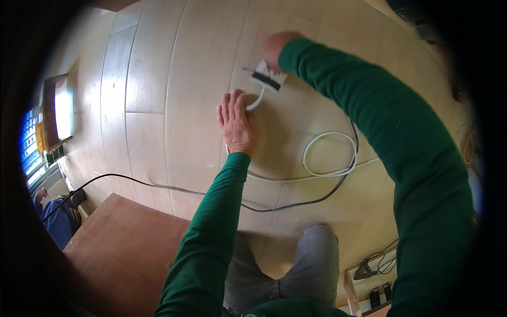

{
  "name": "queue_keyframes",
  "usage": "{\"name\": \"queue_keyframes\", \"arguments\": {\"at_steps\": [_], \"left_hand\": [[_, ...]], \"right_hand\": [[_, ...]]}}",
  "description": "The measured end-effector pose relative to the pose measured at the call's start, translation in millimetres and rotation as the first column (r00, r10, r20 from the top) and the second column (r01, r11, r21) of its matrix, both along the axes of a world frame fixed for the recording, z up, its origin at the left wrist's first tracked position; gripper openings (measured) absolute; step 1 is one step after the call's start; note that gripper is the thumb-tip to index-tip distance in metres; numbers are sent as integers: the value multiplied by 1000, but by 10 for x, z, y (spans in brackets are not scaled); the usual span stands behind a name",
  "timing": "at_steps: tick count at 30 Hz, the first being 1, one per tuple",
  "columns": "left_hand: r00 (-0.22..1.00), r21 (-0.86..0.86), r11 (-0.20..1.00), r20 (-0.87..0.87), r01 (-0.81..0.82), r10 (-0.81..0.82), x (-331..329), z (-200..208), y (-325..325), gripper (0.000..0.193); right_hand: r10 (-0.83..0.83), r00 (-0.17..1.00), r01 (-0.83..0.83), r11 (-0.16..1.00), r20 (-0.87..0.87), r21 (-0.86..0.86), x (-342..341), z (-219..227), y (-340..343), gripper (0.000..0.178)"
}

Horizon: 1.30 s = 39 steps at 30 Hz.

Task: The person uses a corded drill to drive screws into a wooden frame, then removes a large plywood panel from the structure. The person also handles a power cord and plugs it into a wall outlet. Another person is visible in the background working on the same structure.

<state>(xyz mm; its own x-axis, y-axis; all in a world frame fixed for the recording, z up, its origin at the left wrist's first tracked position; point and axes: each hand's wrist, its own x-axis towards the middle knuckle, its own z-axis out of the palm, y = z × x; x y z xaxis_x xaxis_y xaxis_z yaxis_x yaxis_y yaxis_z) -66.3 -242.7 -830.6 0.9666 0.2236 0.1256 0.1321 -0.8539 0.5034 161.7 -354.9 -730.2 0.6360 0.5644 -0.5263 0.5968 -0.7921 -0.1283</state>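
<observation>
My left hand (pixel 236 122) lies palm down on the pale wood-look planks, fingers stretched out. A flat white cable (pixel 256 101) runs beneath it and comes out by the fingertips, leading up to a small white box (pixel 271 72) with a dark stripe across its lower end. My right hand (pixel 275 48) is at the upper end of this box, smeared by motion. Its fingers are hidden, so I cannot see how it touches the box. Something thin and pointed sticks out at the box's left side, too small to name.
The white cable's loop (pixel 304 153) lies to the right, crossed by a black cable (pixel 150 184) that stretches far left. A brown wooden board (pixel 127 238) stands at lower left. At lower right is a wooden box (pixel 350 285) with a dark tool (pixel 364 271). Another person's hand (pixel 40 194) shows far left.
</observation>
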Motion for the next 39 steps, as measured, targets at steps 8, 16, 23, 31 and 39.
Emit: {"name": "queue_keyframes", "arguments": {"at_steps": [8, 16, 23, 31, 39], "left_hand": [[965, -181, 951, 132, 249, -228, -228, 137, 117, 87], [972, 34, 972, 20, 232, -233, -84, 168, -415, 92], [967, 67, 966, 22, 250, -252, -143, 125, -410, 90], [962, 86, 972, 149, 218, -229, -96, 153, -537, 82], [855, 17, 855, -10, 518, -518, -341, 235, -1099, 76]], "right_hand": [[-235, 972, 235, 972, -9, 4, -1160, 45, -463, 25], [-33, 998, 31, 998, -50, -55, -930, 52, -529, 27], [-12, 999, 8, 995, 32, 98, -1149, -217, -511, 20], [-78, 992, 60, 982, 96, 178, -1263, 48, -942, 23], [-436, 900, 417, 833, -33, 364, -2059, -602, -1901, 26]]}}
